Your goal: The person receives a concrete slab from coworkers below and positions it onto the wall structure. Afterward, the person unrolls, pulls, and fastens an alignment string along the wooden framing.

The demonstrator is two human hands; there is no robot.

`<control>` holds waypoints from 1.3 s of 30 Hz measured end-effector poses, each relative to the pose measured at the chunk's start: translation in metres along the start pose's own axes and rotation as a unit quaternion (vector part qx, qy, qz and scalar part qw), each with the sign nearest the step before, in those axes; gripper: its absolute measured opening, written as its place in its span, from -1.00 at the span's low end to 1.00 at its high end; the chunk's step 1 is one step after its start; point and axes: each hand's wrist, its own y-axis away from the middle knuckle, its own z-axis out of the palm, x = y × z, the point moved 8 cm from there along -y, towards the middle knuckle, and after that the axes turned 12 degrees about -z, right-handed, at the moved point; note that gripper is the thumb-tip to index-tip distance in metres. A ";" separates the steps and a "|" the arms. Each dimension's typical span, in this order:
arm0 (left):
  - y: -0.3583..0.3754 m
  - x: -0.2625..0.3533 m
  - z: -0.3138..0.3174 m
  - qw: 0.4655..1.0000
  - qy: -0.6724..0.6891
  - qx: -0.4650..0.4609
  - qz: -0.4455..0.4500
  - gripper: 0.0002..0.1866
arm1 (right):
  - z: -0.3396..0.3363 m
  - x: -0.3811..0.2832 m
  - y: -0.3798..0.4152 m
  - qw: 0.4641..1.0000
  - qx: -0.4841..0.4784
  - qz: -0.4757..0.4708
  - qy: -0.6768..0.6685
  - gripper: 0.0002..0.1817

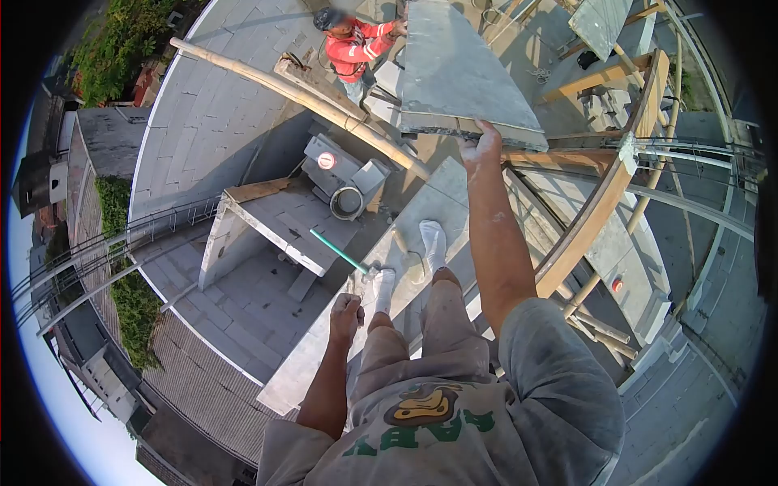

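Observation:
My right hand reaches far forward and grips the near edge of a large grey panel, its fingers wrapped over that edge. The panel is tilted, and its far side is by a co-worker's hand. Lower down, my left hand hangs beside my left leg with its fingers curled into a loose fist; nothing sticks out of it. My feet, in white socks, stand on a grey plank-like slab. Close to the left foot lies a green rod.
A co-worker in a red jacket stands at the far end. A bamboo pole slants across the left. Grey blocks and a bucket sit below it. Timber framing rises at right, and rebar juts out at left.

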 end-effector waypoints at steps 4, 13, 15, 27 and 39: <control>0.003 -0.027 -0.013 0.998 -0.042 0.008 -0.036 -0.84 | -0.053 0.014 0.040 1.000 0.019 0.002 -0.001 -0.68; -0.015 -0.046 -0.047 0.998 -0.056 -0.020 -0.006 -0.81 | -0.134 0.018 0.159 0.998 0.049 0.006 0.040 -0.76; -0.030 -0.059 -0.060 0.997 -0.068 -0.028 0.004 -0.81 | -0.145 0.016 0.194 0.998 0.049 -0.016 0.041 -0.79; -0.230 -0.111 -0.021 0.916 -0.385 0.002 0.114 -0.43 | -0.247 -0.009 0.306 0.988 0.084 -0.102 0.079 -0.62; -0.460 -0.186 0.102 0.880 -0.451 -0.006 0.150 -0.40 | -0.421 0.049 0.338 0.972 0.213 -0.096 0.004 -0.45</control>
